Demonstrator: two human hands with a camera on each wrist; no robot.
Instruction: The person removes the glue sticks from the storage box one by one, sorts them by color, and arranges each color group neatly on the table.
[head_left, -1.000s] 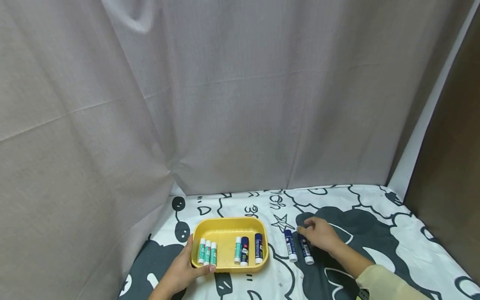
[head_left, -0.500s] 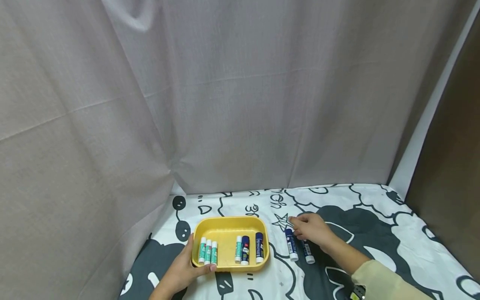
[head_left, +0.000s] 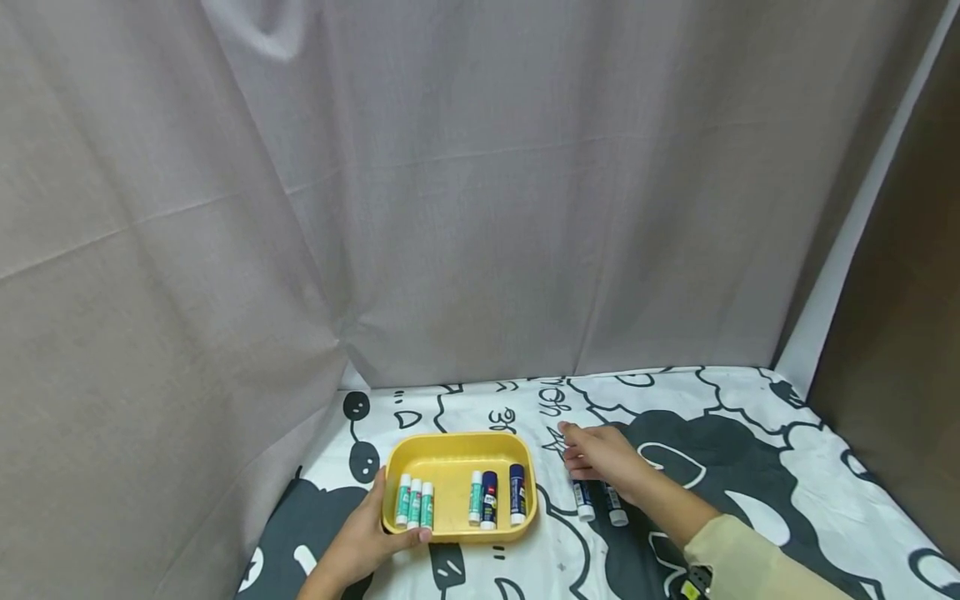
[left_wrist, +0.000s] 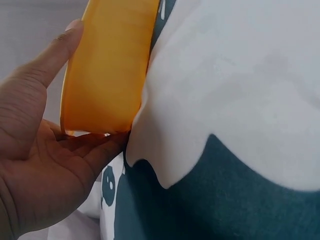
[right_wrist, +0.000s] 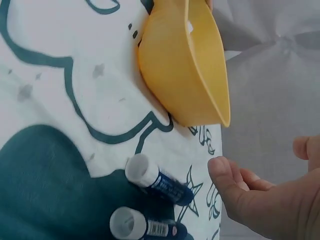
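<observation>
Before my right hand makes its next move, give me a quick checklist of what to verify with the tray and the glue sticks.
1. Tray steadied: ok, the left hand grips the yellow tray at its left end.
2. Room in the tray: ok, bare floor shows between the three green sticks and the green-and-blue pair.
3. Right hand free: ok, the right hand holds nothing.
4. Grip on a loose stick: not ok, neither the blue stick nearer the tray nor the outer blue stick is held.
5. All sticks inside: not ok, these two lie on the patterned cloth.
6. Loose sticks full: cannot tell.
</observation>
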